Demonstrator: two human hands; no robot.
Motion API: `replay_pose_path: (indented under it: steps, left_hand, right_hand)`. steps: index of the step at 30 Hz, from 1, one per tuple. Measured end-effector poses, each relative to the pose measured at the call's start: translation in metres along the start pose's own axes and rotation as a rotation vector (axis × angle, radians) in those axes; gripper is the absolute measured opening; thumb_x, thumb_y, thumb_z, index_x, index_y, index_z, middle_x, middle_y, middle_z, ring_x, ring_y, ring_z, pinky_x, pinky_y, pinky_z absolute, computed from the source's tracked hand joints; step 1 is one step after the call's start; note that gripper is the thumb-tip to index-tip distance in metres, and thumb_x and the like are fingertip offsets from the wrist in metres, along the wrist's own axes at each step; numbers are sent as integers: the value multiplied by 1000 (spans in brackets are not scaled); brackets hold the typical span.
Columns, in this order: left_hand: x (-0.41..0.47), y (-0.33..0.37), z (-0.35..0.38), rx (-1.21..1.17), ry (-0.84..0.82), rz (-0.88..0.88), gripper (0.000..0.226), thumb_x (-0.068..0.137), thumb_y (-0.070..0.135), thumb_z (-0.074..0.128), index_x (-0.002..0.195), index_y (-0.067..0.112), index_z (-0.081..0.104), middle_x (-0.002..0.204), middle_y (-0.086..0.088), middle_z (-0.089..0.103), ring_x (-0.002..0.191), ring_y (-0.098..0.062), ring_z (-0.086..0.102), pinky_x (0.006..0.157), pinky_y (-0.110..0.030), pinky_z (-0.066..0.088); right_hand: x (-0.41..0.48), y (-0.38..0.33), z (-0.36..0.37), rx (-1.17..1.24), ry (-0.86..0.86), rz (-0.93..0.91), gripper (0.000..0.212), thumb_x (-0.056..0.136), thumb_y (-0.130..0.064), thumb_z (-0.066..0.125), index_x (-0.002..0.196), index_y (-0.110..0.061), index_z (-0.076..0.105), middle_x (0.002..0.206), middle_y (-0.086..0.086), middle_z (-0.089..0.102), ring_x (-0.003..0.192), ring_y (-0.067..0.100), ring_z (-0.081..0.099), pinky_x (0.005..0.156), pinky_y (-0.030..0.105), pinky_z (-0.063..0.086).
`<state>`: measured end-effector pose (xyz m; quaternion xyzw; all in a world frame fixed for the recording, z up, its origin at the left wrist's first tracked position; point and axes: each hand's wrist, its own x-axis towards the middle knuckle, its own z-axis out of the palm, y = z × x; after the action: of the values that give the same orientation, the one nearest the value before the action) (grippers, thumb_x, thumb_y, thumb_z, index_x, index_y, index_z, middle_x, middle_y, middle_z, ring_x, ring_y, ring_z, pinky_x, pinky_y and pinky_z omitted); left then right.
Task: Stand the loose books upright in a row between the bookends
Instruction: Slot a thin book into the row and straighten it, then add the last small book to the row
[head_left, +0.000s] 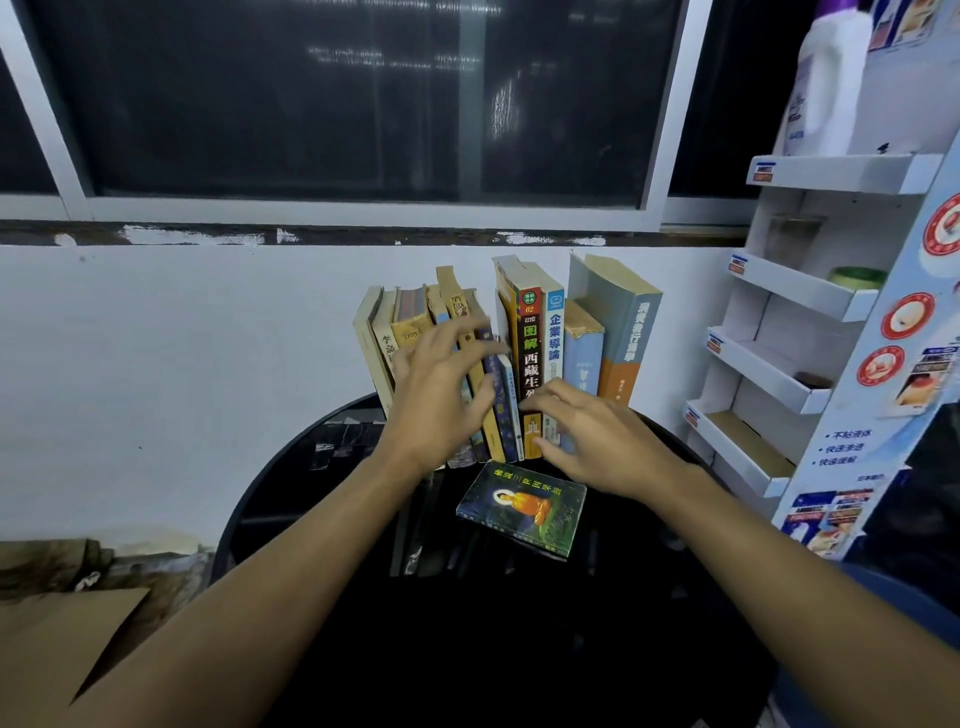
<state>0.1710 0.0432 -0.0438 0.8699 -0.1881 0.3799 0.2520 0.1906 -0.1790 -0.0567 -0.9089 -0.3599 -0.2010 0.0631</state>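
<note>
fingers (441, 338) of the left hand (436, 400) are spread wide and lie flat on the backs of the leaning books (410, 322). they pinch nothing. the right hand (597, 441) is lower down, its fingers a bit bent. the tips touch the bottom of the black and yellow book (530, 358). it holds nothing too, as far as i can see.

the books on the left lean to the left. the tall ones on the right, like the big grey book (628, 332), stand straighter. one loose book (522, 506) with a green cover lies flat on the dark round table (244, 509), just in front of the row and near the right hand. i cannot see the bookends.

i think the job now is to make the row neat and make a gap. a good way is to push the leaning books up straight with the flat left hand, low and slow, and steady the tall ones with the right. then the loose book can go in, back facing out. if the push is too high, the whole bunch may tip over.
</note>
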Motion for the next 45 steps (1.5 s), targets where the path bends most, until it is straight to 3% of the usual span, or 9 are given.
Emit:
replay_pose_path:
  steps: [3,8,13,17,24,30,33,38,45]
  left_hand:
    - [-24,1,4,-98,-160,-11,25,97,20,65,120,25,70,131,11,60,126,-9,51,111,-45,38]
    - [-63,-9,13,-86,-368,-140,27,96,27,68,123,26,68,121,9,64,109,-7,57,101,-38,50]
    - [-86,-25,16,48,-503,-305,59,86,65,66,137,35,59,135,16,62,126,-9,53,107,-44,46]
    - [-93,-29,19,134,-611,-371,81,77,78,64,144,34,52,141,13,58,134,-14,47,108,-48,41]
    - [-92,-26,26,-30,-593,-408,63,82,59,76,138,36,59,132,20,64,127,-7,56,109,-49,43]
    - [-96,-22,27,-243,-483,-463,56,84,29,83,136,24,63,125,10,70,118,-4,63,109,-28,48]
    - [-91,-16,24,-408,-419,-539,51,85,13,82,133,18,65,111,8,75,106,-6,70,102,-27,54]
    - [-89,-11,23,-483,-351,-601,50,83,11,83,130,19,68,124,13,68,107,-3,67,89,-14,55]
    - [-80,-2,20,-836,-209,-814,54,74,13,89,124,7,69,115,-5,76,109,-9,71,86,-23,59]
  right_hand:
    - [-17,0,7,29,-79,50,43,98,-43,55,138,-26,51,126,-9,49,107,11,57,81,34,55]
    - [-39,-6,17,137,-242,111,47,97,-53,54,136,-26,53,125,-7,49,117,11,47,96,32,45]
    - [-56,-10,29,219,-305,225,68,88,-71,53,142,-29,49,133,-9,44,126,11,37,105,37,42]
    - [-63,-13,35,239,-353,264,87,77,-83,52,147,-33,41,138,-7,37,128,14,34,106,40,42]
    - [-61,-18,37,308,-354,291,86,79,-77,59,149,-30,38,139,-6,38,128,13,30,106,40,41]
    - [-62,-16,38,419,-311,333,80,80,-69,66,147,-33,40,133,-11,40,126,8,30,108,39,39]
    - [-63,-14,38,453,-290,342,80,80,-65,69,147,-33,40,132,-12,40,127,7,29,110,37,37]
    - [-63,-12,34,463,-320,329,80,80,-63,70,148,-33,40,136,-11,37,129,8,28,110,31,33]
    - [-64,-8,28,601,-329,330,82,79,-61,73,149,-36,36,139,-17,32,136,7,29,117,39,33]
